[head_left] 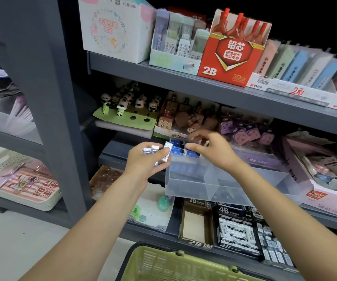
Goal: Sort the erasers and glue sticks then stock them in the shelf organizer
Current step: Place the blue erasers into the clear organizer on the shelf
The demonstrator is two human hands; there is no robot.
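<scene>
The landmark here is the clear organizer bin (214,179), which sits on the middle shelf (244,96) of the grey rack, with its front wall tipped toward the person.

Left of the bin, the left hand (146,162) is curled around a small bundle of wrapped erasers (153,152). I count about 3 of them, but the wrappers are shiny and blurred, so the number is not sure. This bundle is just beside the left rim of the bin, at the height of its open top. 1 eraser at the right edge of the bundle points toward the row already inside.

In the rear left compartment of the bin lies a row of blue erasers (180,148), packed side by side. Their long axes seem to run left to right, along the back of the bin.

Over this row, the right hand (208,146) reaches in from the right. Its thumb and fingers are bent and pinch at the blue erasers; if it holds 1 of them or only straightens the row, I cannot tell.

In my judgement, the coming move turns on this: the erasers in the left hand lie left of the row, so the right hand, which is nearer to the row, must cross a short way leftward to take the next one.

Below the bin, at the bottom edge, a green basket (184,264) is visible.
</scene>
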